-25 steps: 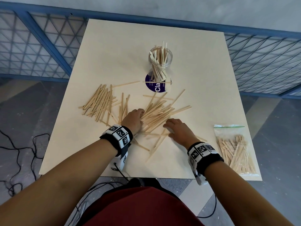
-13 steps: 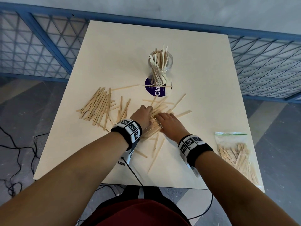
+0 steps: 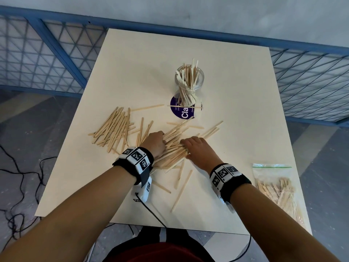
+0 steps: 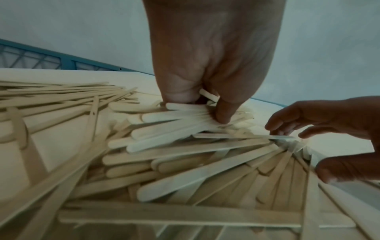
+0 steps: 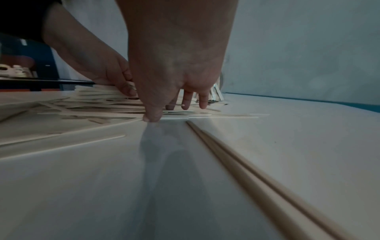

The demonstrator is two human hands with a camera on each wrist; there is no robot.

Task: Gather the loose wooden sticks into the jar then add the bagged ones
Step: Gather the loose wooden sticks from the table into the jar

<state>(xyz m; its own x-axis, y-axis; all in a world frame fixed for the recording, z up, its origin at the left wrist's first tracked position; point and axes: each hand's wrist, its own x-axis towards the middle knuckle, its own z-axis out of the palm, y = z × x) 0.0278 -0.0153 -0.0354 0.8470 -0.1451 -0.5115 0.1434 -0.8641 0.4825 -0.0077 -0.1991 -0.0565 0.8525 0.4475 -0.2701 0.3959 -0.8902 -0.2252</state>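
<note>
Loose wooden sticks (image 3: pixel 174 146) lie in a bunch at the table's middle, between my two hands. My left hand (image 3: pixel 160 142) curls over the bunch's left side; in the left wrist view its thumb (image 4: pixel 223 114) and fingers pinch several sticks (image 4: pixel 176 116). My right hand (image 3: pixel 187 147) presses its nearly straight fingers (image 5: pixel 186 101) against the bunch's right side, thumb (image 5: pixel 152 117) down on the table. A second pile of sticks (image 3: pixel 115 129) lies further left. The glass jar (image 3: pixel 189 80), partly filled with upright sticks, stands behind. The bagged sticks (image 3: pixel 277 188) lie at the front right.
The jar stands on a purple round sticker (image 3: pixel 181 113). A few single sticks (image 3: pixel 182 190) lie near the front of the cream table (image 3: pixel 236 129). A blue mesh fence (image 3: pixel 309 80) runs behind and beside the table. Black cables (image 3: pixel 17 171) trail on the floor at left.
Both hands have drawn closer together, squeezing the spread middle sticks into a tighter bunch. The left pile, jar and bag have not moved.
</note>
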